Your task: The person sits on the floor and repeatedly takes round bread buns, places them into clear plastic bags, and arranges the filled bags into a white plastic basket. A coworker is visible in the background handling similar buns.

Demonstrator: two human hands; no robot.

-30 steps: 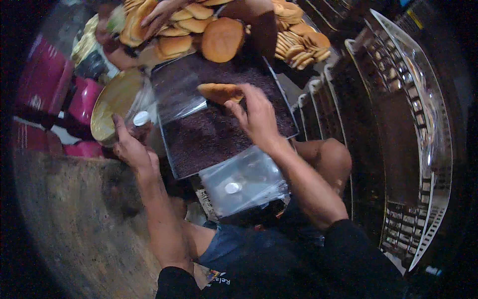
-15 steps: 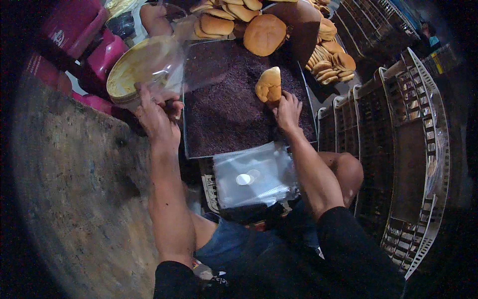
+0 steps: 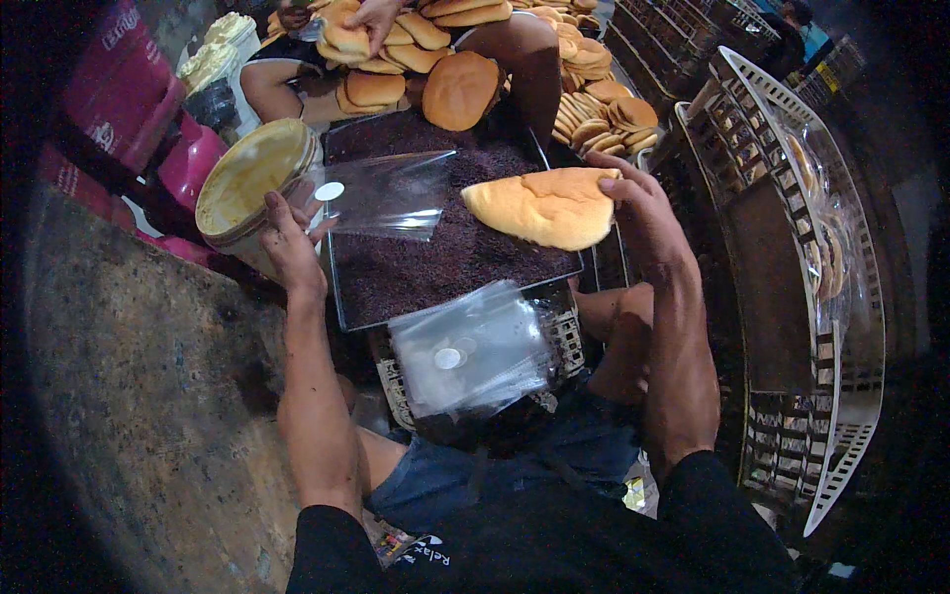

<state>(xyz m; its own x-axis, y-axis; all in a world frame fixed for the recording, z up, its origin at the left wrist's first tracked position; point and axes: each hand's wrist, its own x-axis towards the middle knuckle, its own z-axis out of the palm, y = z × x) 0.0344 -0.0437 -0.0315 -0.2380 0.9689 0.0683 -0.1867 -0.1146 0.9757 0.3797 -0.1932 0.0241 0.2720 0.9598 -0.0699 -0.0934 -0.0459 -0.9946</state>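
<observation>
My left hand pinches the edge of a clear plastic bag with a white round spot, held out over the tray. In my right hand is a folded bread bun, golden brown, gripped at its right end above the tray. Dark brown sprinkles fill the shallow tray. A stack of clear plastic bags lies at the tray's near edge. Left of the tray stands a round tub smeared inside with pale yellow cream, close to my left hand.
Loose buns lie at the tray's far edge, where another person's hand holds one. Stacked buns sit at the far right. Plastic crates line the right side; pink containers stand at the left.
My right hand has lifted the bun from the sprinkles up and to the right. The bag in my left hand now spreads over the tray. The head view has shifted slightly.
</observation>
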